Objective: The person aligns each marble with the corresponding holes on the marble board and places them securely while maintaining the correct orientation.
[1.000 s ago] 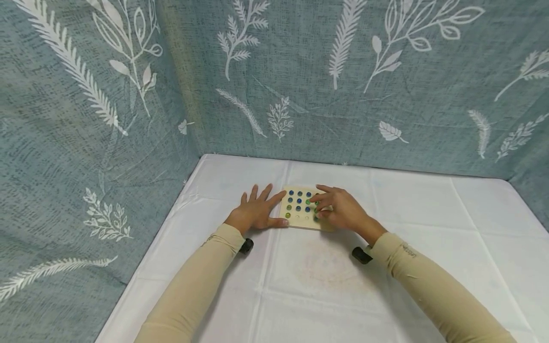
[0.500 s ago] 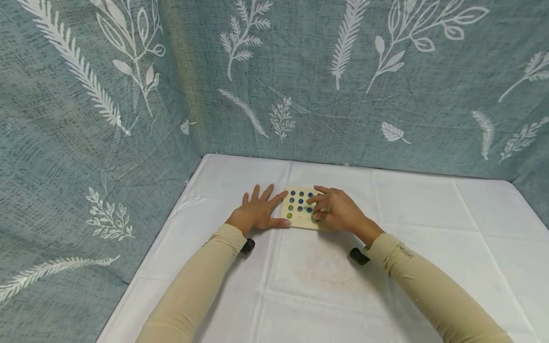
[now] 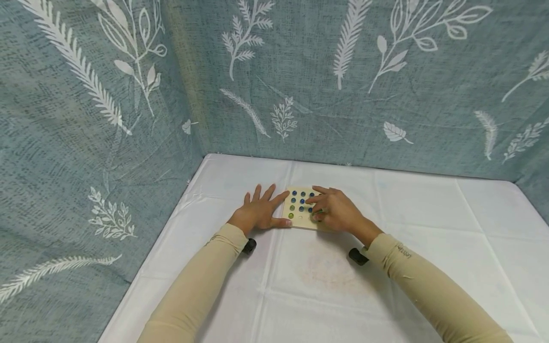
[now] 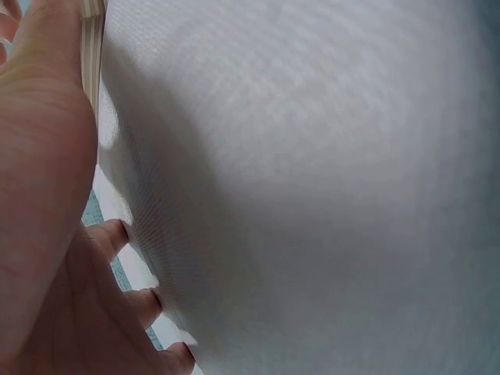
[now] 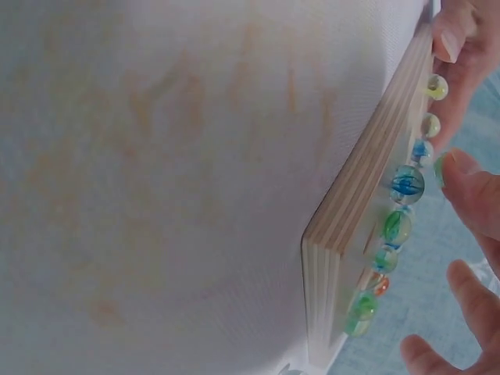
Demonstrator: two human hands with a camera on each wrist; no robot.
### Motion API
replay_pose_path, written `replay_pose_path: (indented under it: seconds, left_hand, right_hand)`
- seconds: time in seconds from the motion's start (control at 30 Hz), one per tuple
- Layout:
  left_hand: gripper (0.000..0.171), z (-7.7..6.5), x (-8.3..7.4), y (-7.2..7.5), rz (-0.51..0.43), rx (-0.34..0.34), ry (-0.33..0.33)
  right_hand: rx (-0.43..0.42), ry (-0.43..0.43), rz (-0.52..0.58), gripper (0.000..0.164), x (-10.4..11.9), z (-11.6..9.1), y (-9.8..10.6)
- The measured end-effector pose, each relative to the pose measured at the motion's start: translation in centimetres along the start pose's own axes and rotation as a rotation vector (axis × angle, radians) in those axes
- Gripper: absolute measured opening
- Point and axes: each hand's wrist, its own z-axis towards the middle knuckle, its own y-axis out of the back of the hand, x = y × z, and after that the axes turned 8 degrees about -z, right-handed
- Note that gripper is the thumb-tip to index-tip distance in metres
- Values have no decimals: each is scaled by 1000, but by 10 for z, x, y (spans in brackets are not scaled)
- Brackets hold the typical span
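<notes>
A cream wooden board [image 3: 305, 223] lies on the white table, with glass marbles seated in rows on top. Blue marbles [image 3: 302, 201] fill much of its visible middle, and a yellow-green marble [image 3: 291, 216] sits at the near left corner. My left hand [image 3: 258, 213] lies spread at the board's left side, its thumb and index finger touching that edge. Over the board's right part, my right hand [image 3: 339, 209] has bent fingers. In the right wrist view its thumb tip presses a green marble [image 5: 440, 170], pinched above the others; the opposing finger is hidden. That hand covers the board's right columns.
White cloth covers the table [image 3: 411, 267]. A blue-grey curtain [image 3: 317, 119] with white leaf prints stands behind and to the left. Dark wrist cameras sit under both sleeves. Blue [image 5: 408, 185] and red-orange [image 5: 380, 283] marbles rise above the thick board edge.
My right hand has shifted slightly left across the board, its fingertips covering a bit more of the marbles. The left hand keeps its place on the board's edge. The head view has drifted slightly.
</notes>
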Motion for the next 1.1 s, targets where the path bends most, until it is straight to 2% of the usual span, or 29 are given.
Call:
replay_pose_path:
  seconds: [0.47, 1.1]
  left_hand:
    - [95, 0, 1, -2, -22, -10, -2]
    - [96, -2, 1, 0, -26, -15, -9]
  right_hand:
    - [66, -13, -35, 9, 3, 4, -3]
    - [73, 9, -26, 12, 3, 6, -6]
